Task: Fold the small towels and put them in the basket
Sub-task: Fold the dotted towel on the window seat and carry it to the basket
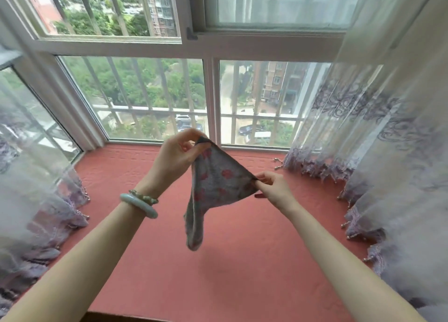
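A small grey towel (213, 183) with red flower prints hangs in the air above the pink window seat. My left hand (177, 154) pinches its top corner, raised near the window glass. My right hand (271, 186) pinches another corner, lower and to the right. The cloth stretches taut between the two hands, and the rest droops down in a narrow tail. No basket is in view.
A pink quilted cushion (242, 268) covers the bay-window seat. Sheer lilac curtains with beaded hems pool at the left (36, 200) and right (378, 166). The window frame (211, 103) with bars stands right behind the hands. A green bangle and bead bracelet sit on my left wrist.
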Available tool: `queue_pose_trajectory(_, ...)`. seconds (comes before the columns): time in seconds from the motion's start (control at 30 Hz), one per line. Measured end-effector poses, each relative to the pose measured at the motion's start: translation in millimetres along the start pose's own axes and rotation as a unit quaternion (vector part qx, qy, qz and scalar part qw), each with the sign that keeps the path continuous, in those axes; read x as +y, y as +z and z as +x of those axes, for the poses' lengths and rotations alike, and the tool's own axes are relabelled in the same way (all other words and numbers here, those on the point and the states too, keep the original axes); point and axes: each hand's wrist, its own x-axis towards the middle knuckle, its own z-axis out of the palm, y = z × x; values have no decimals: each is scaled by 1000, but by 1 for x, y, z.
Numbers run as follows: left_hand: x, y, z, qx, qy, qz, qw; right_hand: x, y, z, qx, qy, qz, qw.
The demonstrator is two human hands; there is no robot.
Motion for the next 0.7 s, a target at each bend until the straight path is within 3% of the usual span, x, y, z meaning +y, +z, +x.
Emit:
queue_pose_trajectory(0.17, -9, -39, 11, 48, -31, 13, 998, -37, -24, 9, 18, -50, -10, 999)
queue_pose_trajectory(0.37, -26, -66, 36, 21, -84, 43, 995, -80, -44, 30, -5, -84, -73, 994)
queue_pose_trajectory(0.53, -50, -56, 66, -13, -129, 91, 987, -87, -54, 63, 34, -92, -144, 985)
queue_pose_trajectory(0.7, -70, -32, 95, -10, -154, 56, 986, -88, -70, 87, 82, -95, -196, 972)
